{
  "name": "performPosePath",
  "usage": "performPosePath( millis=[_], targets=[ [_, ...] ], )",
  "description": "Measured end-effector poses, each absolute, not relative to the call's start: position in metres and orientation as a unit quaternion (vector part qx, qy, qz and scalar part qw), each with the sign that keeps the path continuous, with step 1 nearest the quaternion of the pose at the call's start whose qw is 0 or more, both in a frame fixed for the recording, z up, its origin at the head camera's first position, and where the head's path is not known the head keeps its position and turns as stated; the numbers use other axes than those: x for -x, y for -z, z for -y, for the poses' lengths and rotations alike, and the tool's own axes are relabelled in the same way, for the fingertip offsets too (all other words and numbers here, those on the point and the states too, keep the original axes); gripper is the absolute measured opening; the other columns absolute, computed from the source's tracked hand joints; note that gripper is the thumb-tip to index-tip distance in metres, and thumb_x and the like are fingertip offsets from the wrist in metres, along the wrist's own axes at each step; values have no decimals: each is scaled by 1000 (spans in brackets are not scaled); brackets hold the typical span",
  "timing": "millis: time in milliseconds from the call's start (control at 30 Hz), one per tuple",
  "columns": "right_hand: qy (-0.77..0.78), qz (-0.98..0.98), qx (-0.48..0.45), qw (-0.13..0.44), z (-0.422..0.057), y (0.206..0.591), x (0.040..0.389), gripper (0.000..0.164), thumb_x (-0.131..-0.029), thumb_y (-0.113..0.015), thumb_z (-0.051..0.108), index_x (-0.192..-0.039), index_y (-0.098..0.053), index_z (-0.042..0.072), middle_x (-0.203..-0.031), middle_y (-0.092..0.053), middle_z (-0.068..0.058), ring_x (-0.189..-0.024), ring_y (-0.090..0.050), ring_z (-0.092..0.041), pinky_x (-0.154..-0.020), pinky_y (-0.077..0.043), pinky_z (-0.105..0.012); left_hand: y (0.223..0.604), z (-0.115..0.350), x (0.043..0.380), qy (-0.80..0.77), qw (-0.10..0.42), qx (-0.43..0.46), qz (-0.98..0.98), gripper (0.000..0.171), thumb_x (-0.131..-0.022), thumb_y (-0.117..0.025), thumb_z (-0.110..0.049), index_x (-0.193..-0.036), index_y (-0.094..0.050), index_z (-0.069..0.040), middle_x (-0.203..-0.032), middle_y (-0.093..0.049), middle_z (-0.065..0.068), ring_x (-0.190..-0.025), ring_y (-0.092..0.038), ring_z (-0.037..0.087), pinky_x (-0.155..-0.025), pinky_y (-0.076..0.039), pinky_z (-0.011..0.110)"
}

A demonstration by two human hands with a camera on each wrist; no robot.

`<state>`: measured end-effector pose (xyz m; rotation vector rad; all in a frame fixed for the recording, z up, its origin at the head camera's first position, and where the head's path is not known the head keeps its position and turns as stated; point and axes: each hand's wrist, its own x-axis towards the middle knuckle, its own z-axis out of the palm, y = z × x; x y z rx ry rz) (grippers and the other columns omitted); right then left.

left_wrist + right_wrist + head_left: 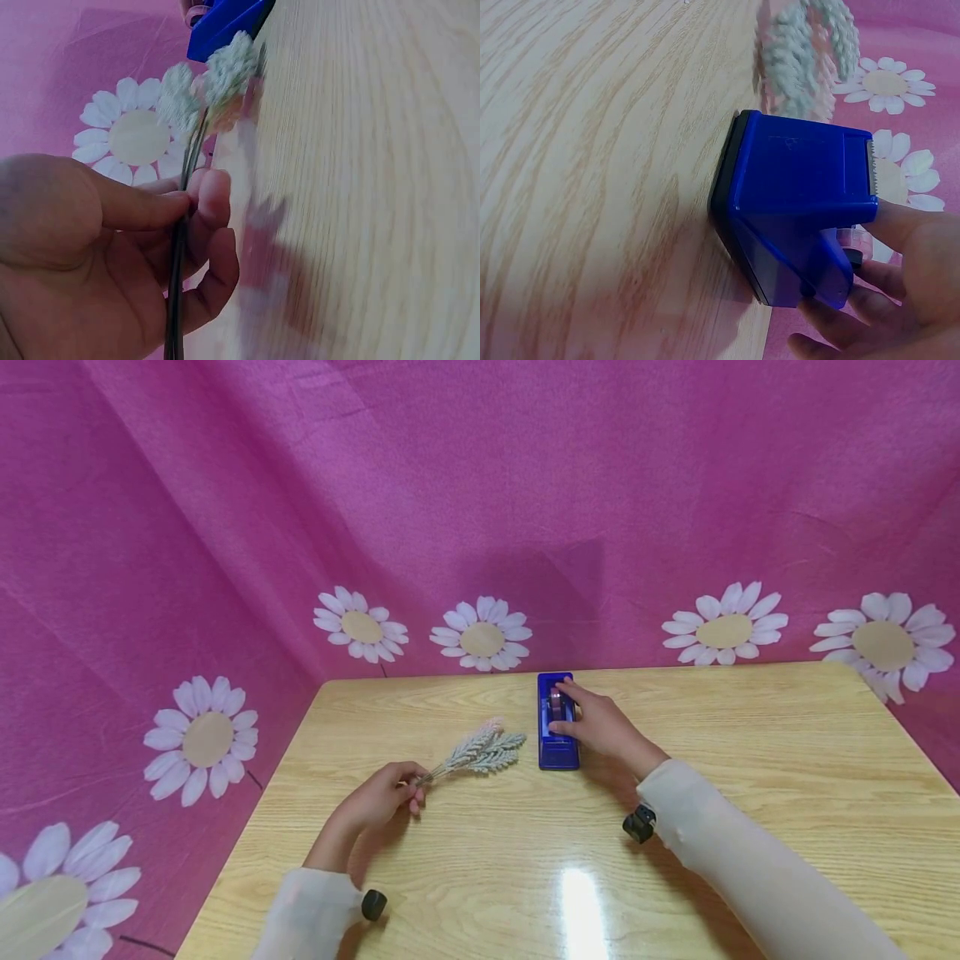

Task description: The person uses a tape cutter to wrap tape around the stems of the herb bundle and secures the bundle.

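My left hand point(392, 793) pinches the thin dark stems point(177, 262) of a small bunch of crocheted flower sprigs point(486, 752) between thumb and fingers. The sprigs have pale grey-green heads point(231, 69) with some pink among them, pointing toward the right. A blue tape dispenser point(558, 758) stands at the back of the table, just beyond the sprig heads. Over its right side, my right hand point(600, 722) grips it, thumb and fingers around the tape roll point(556, 703). In the right wrist view, the dispenser's toothed metal cutter point(872, 169) shows above the thumb.
Both hands work over a light wood table point(465, 860) with a bright glare patch near its front. A pink cloth point(480, 485) with large white daisies hangs right behind the back edge and along the left side. Black wrist cameras point(639, 823) are worn at both sleeves.
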<state>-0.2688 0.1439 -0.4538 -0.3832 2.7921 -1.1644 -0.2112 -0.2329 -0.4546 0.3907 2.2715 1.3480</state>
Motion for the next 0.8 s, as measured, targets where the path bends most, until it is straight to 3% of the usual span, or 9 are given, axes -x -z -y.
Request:
performPosePath(
  millis=[433, 800],
  targets=[
    [384, -914, 124, 47, -143, 454, 268, 79, -98, -73, 24, -161, -31, 3, -168, -20, -20, -148, -32, -47, -118, -30, -59, 474, 192, 226, -604, 197, -10, -772, 41, -107, -33, 10, -147, -37, 17, -100, -56, 15, -79, -64, 16, -66, -54, 26],
    [383, -914, 121, 53, -144, 453, 268, 79, -99, -72, 25, -161, -30, 4, -169, -19, -19, -149, -31, -47, -119, -29, -59, 477, 153, 237, -710, 214, 39, -670, 55, -108, -43, -2, -156, -20, 14, -105, -56, 14, -83, -66, 11, -73, -58, 23]
  ],
)
